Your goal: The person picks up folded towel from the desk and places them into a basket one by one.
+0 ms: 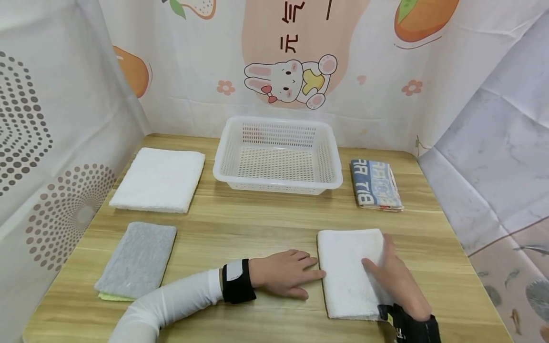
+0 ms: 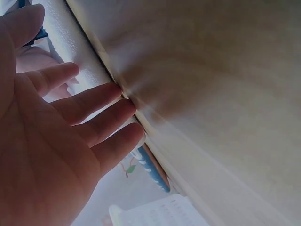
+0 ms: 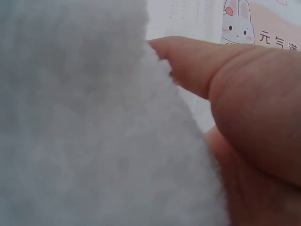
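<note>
White towel (image 1: 346, 267) looks folded, not yet let go

We have it flat on the table (image 1: 257, 219), in front of us on the right. Right hand (image 1: 399, 278) grips its right edge, thumb on top. Left hand (image 1: 283, 274) is loose, fingers spread, a fingertip at the left edge, grasping nothing.

Done, by our read: folding. Another white towel (image 1: 158, 178), the grey cloth (image 1: 139, 259) and the printed cloth (image 1: 375, 186) also lie folded.

Left: we judge only handling of the gripped one remains. All four sit outside the basket (image 1: 276, 184).

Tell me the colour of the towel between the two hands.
White; the folded towel shows best in the head view.
</note>
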Demonstrator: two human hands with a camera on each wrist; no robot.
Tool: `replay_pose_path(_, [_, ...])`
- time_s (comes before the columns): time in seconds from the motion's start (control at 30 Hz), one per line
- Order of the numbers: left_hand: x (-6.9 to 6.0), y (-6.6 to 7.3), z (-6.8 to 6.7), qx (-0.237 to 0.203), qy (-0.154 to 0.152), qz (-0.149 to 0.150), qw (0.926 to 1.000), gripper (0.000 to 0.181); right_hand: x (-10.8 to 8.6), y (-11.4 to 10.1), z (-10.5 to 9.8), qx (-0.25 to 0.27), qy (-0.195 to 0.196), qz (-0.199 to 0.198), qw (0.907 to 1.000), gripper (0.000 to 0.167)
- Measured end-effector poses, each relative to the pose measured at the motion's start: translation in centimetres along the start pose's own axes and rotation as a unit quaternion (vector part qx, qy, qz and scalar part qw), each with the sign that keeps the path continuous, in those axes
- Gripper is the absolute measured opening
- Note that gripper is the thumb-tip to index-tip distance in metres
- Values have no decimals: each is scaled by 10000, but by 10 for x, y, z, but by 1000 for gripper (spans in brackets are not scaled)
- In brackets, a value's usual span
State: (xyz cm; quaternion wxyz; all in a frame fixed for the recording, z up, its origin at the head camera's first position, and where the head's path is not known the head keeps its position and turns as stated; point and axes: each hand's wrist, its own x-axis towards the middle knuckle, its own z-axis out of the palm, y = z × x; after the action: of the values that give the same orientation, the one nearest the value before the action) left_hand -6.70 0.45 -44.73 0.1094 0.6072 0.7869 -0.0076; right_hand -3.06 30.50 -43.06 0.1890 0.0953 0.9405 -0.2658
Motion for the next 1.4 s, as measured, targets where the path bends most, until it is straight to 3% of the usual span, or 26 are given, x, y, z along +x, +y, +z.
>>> replay_pose_path(0.6, [2,2,0,-418,33,-14,9991,67,4,-7,6,89,-103,21,9999,97])
replay_pose_path(0.8, [1,2,1,-994,91,55,9950,70,2,-10,5,208,-93,-118,9997,98])
replay_pose_path(0.9, [1,2,0,-1538,123,90,9880,70,0,-13,4,322,-73,-221,9992,99])
replay_pose_path(1.07, [-1,6,-4,-2733,256,77,9616,66,-5,-17,6,574,163,-616,9963,95])
replay_pose_path(1.2, [-1,9,-8,-3358,610,-136,9398,57,-9,-20,8,699,487,-983,9915,92])
replay_pose_path(1.3, [1,11,-10,-3972,1016,-506,9107,48,-12,-23,9,780,663,-1138,9882,91])
replay_pose_path(1.4, [3,12,-12,-4709,1542,-909,8638,41,-13,-27,10,926,828,-1252,9843,90])
